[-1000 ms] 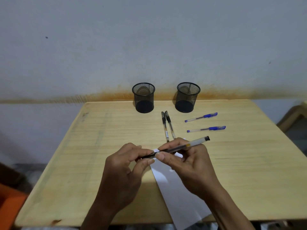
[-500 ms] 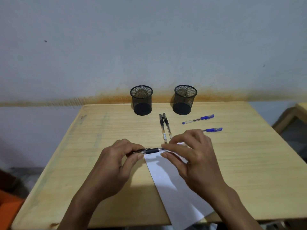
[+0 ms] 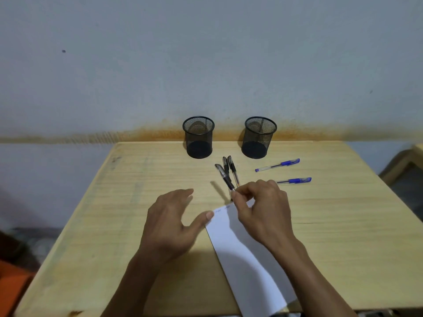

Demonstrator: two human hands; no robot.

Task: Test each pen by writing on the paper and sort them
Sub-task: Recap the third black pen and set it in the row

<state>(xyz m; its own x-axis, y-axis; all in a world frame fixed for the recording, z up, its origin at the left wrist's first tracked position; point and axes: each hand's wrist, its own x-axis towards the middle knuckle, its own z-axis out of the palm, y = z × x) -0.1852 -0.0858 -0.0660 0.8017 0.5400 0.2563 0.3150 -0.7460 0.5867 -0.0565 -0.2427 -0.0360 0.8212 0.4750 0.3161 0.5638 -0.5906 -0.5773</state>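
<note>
The right hand (image 3: 263, 211) covers the writing end of the black pen (image 3: 225, 178) it pinches, so contact between tip and paper (image 3: 247, 259) cannot be judged. Behind that hand, the near ends of the two black pens (image 3: 230, 168) lying on the desk (image 3: 137, 202) are hidden, as is the tip end of the nearer blue pen (image 3: 295, 180). Faint marks (image 3: 222, 209) at the paper's far edge, just left of the hand, are too small to read; possibly pen strokes. The paper's near end and the desk's near corners run past the lower frame edge. The left hand (image 3: 174, 227) is slightly blurred at its fingertips.
</note>
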